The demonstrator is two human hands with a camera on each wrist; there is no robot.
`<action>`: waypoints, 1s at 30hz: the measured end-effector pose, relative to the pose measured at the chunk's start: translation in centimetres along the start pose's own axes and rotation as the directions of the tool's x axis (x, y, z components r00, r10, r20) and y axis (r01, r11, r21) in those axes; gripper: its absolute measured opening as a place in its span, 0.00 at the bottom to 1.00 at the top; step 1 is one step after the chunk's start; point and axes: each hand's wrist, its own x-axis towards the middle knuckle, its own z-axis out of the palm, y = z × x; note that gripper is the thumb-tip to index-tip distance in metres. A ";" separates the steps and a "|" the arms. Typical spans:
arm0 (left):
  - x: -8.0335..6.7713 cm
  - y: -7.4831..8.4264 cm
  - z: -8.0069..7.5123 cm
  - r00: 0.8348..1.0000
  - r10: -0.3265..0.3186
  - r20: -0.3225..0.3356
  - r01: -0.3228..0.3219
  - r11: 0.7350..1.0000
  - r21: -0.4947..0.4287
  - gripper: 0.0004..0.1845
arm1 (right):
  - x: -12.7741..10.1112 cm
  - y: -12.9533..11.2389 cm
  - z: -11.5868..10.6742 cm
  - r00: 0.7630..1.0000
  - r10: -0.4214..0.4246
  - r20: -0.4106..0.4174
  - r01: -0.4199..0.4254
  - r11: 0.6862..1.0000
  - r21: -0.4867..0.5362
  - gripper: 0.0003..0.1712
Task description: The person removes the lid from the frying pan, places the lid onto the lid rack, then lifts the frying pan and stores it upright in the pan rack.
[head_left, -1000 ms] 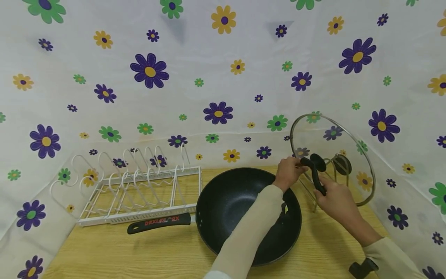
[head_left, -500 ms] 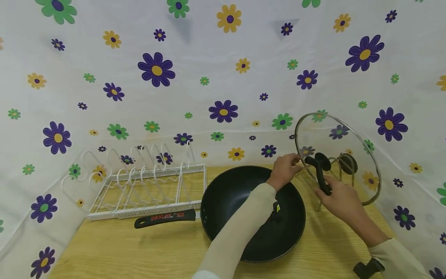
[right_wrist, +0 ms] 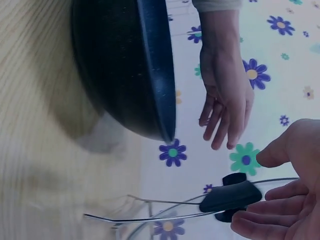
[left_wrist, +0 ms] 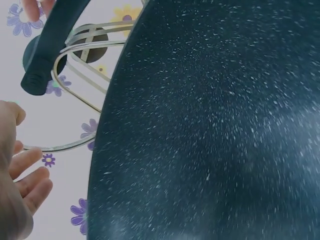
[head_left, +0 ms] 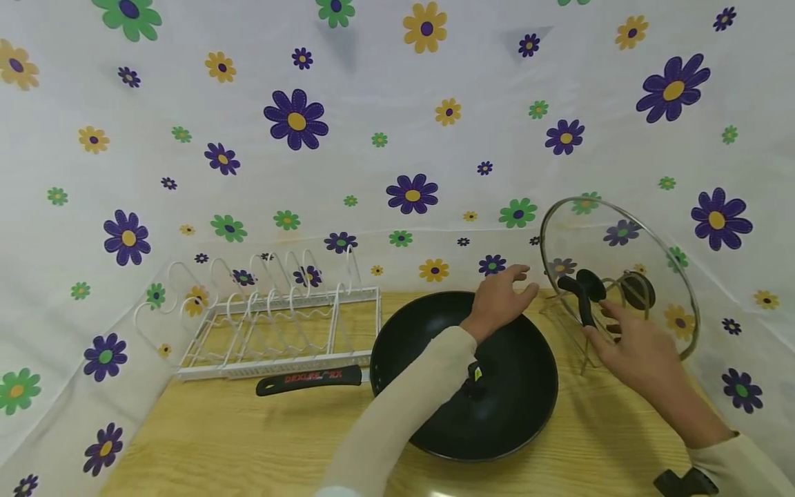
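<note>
A glass pot lid (head_left: 611, 207) with a metal rim stands tilted in a wire rack (head_left: 584, 355) at the right. Its black handle (head_left: 579, 300) faces the hands. My right hand (head_left: 642, 348) is just right of that handle, fingers loosely spread and holding nothing; in the right wrist view its fingertips lie close by the handle (right_wrist: 231, 195). Over the far rim of a black wok (head_left: 491, 421), my left hand (head_left: 499, 300) hangs with relaxed fingers, apart from the lid. The left forearm covers part of the wok's inside.
A white wire dish rack (head_left: 279, 331) stands at the back left. The wok's long black handle (head_left: 310, 379) points left in front of it. Flower-printed sheeting (head_left: 373, 90) rises behind and beside the wooden table (head_left: 248, 449).
My left hand has let go at the lid and rack and drawn back left. My right hand has loosened off the lid's handle. The lid stays in the rack; the view has turned slightly right-to-left.
</note>
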 end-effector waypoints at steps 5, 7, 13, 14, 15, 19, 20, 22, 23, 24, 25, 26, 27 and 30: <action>-1.2 0.4 -2.6 0.999 0.028 0.043 -0.028 1.000 0.005 0.24 | -0.1 -0.7 -1.0 0.997 -0.051 -0.062 0.053 0.998 0.028 0.32; -1.8 0.4 -3.7 0.997 0.045 0.059 -0.045 0.999 0.003 0.25 | -0.1 -1.0 -1.3 0.994 -0.073 -0.077 0.077 0.996 0.041 0.33; -4.7 -0.7 -7.2 0.995 0.055 0.080 -0.049 0.996 -0.069 0.27 | 0.1 -1.7 -1.4 0.986 -0.134 -0.095 0.142 0.986 0.088 0.33; -5.3 -1.1 -7.8 0.996 0.051 0.074 -0.045 0.995 -0.086 0.27 | 0.1 -1.8 -1.4 0.987 -0.137 -0.089 0.146 0.984 0.104 0.33; -5.8 -1.4 -8.5 0.997 0.047 0.066 -0.040 0.994 -0.097 0.27 | 0.1 -2.0 -1.4 0.987 -0.139 -0.078 0.148 0.982 0.117 0.33; -7.8 -3.4 -10.8 0.998 0.052 0.028 -0.050 0.997 -0.063 0.28 | 0.4 -2.5 -1.2 0.992 -0.126 -0.005 0.125 0.978 0.166 0.35; -8.4 -3.9 -11.4 0.998 0.055 0.022 -0.054 0.997 -0.047 0.28 | 0.5 -2.6 -1.2 0.992 -0.122 0.017 0.118 0.979 0.169 0.36; -9.6 -5.0 -12.6 0.998 0.054 0.016 -0.054 0.999 -0.006 0.29 | 0.6 -2.9 -1.1 0.992 -0.116 0.054 0.105 0.979 0.175 0.36; -10.2 -5.5 -13.1 0.998 0.054 0.008 -0.055 0.998 0.012 0.30 | 0.6 -3.0 -1.1 0.991 -0.117 0.065 0.104 0.979 0.177 0.37; -10.8 -6.0 -13.6 0.999 0.048 0.005 -0.048 0.999 0.024 0.30 | 0.7 -3.2 -1.0 0.990 -0.116 0.078 0.100 0.978 0.183 0.37; -11.4 -6.4 -14.1 0.999 0.039 0.003 -0.039 0.999 0.035 0.31 | 0.7 -3.4 -0.9 0.989 -0.117 0.086 0.099 0.977 0.191 0.37; -12.0 -6.9 -14.6 0.999 0.034 -0.001 -0.034 0.998 0.052 0.31 | 0.7 -3.5 -0.9 0.988 -0.116 0.098 0.095 0.975 0.199 0.37; -12.6 -7.3 -15.0 1.000 0.027 -0.002 -0.026 0.997 0.069 0.31 | 0.7 -3.6 -0.8 0.987 -0.118 0.108 0.094 0.974 0.207 0.37; -14.2 -8.4 -16.5 1.000 -0.005 0.026 0.002 0.993 0.116 0.34 | 0.6 -4.0 -0.4 0.982 -0.112 0.149 0.073 0.967 0.242 0.39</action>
